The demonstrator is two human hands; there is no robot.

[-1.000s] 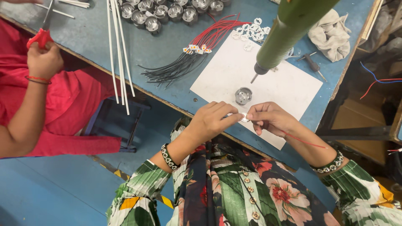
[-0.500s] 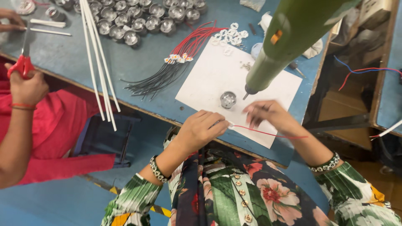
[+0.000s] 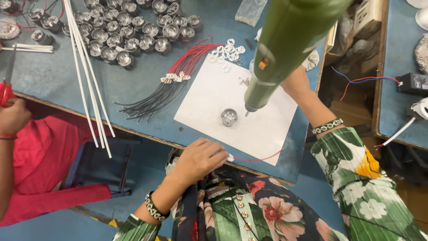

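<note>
Your left hand (image 3: pixel 200 158) pinches the red wire (image 3: pixel 258 158) at the white sheet (image 3: pixel 267 129) edge. Your right hand is hidden behind the green tool (image 3: pixel 285 49), so its grip I cannot tell. Bring the wire slowly to the metal cup (image 3: pixel 228 117).

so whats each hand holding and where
The left hand pinches the white end piece of a thin red wire. The right hand is hidden behind the hanging green tool, so its hold cannot be told.

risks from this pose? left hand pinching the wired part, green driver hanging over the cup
Left hand pinches a small white part with a red wire trailing over the table edge; it could snag. The green driver hides the right hand, so its grip cannot be checked. The driver tip sits beside the loose metal cup and may knock it.
</note>
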